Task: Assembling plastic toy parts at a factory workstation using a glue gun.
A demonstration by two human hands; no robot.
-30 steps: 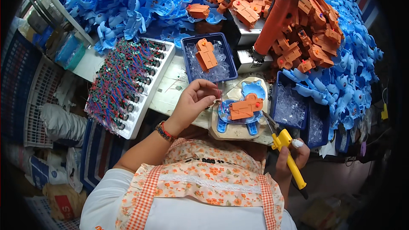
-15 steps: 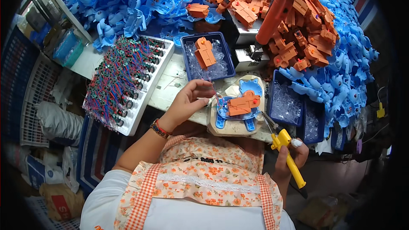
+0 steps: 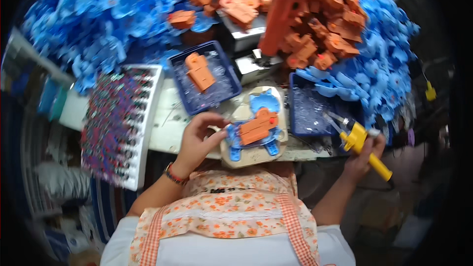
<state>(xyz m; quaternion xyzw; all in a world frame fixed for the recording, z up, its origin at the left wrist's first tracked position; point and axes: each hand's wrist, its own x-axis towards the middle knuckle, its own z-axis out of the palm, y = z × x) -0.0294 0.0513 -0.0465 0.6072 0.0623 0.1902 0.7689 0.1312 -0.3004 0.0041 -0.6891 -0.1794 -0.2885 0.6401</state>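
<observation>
A blue plastic toy shell (image 3: 265, 100) lies in a pale, worn holder (image 3: 253, 159), with an orange plastic box (image 3: 258, 126) resting on it. My left hand (image 3: 199, 138) is at the left edge of the shell, its thumb and forefinger curved with a gap between them. No held thing shows there, though blur could hide a thin wire. My right hand (image 3: 363, 160) grips a soldering iron (image 3: 365, 150) by its yellow handle. The iron's metal end points up and left, over the dark blue tray of clear parts at the right, apart from the shell.
A white foam tray (image 3: 148, 133) of wired parts stands left. One dark blue tray (image 3: 189, 103) holds clear pieces and another orange box (image 3: 200, 72); another tray (image 3: 294, 113) is right. Blue shells (image 3: 113, 15) and orange boxes (image 3: 340, 10) heap behind, around an upright orange tool (image 3: 280, 19).
My right hand has carried the soldering iron rightward, away from the holder. My left hand stays beside the shell, a little lower against it. The whole view has shifted and blurred.
</observation>
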